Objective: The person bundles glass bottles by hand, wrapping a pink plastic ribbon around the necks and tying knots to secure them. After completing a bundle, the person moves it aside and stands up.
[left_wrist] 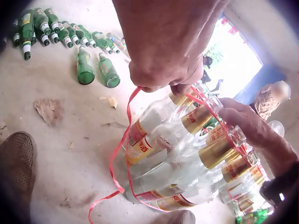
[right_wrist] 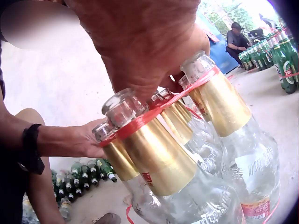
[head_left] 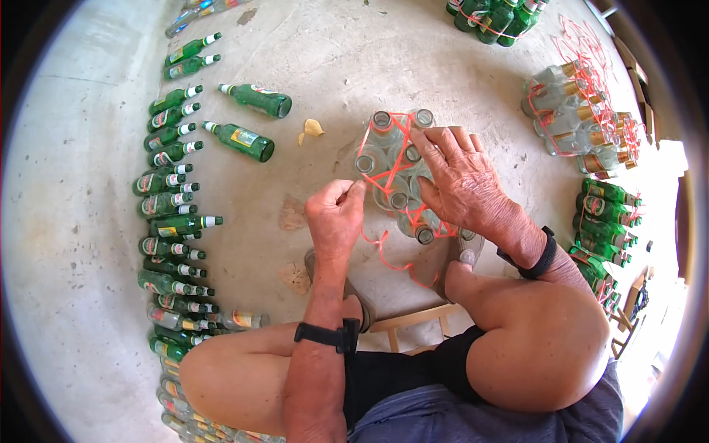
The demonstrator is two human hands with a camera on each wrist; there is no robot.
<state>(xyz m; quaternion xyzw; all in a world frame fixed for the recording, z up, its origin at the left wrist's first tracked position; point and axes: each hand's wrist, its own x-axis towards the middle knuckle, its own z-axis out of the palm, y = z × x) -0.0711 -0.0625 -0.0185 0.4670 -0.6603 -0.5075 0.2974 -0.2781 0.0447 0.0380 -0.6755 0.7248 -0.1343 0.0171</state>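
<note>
A bundle of clear glass bottles (left_wrist: pixel 161 140) with gold neck wraps stands upright on the floor between the person's feet. Red plastic string (left_wrist: pixel 112 164) runs round the bundle and crisscrosses between the necks, its loose tail trailing down on the near side. At the bundle's left edge, the left hand (head_left: pixel 334 218) pinches the string between thumb and curled fingers. The right hand (head_left: pixel 469 183) lies over the bottle tops on the right, its fingers extended and touching the necks at the far side. In the right wrist view, its fingertips are partly hidden behind a bottle neck (right_wrist: pixel 198 67).
Green bottles (head_left: pixel 170 184) lie in a long row at the left, with two loose green bottles (head_left: pixel 247 140) nearer. Tied clear bottles (head_left: pixel 569 111) and green bundles (head_left: pixel 602 214) are at the right. Another person (right_wrist: pixel 236 39) crouches in the background.
</note>
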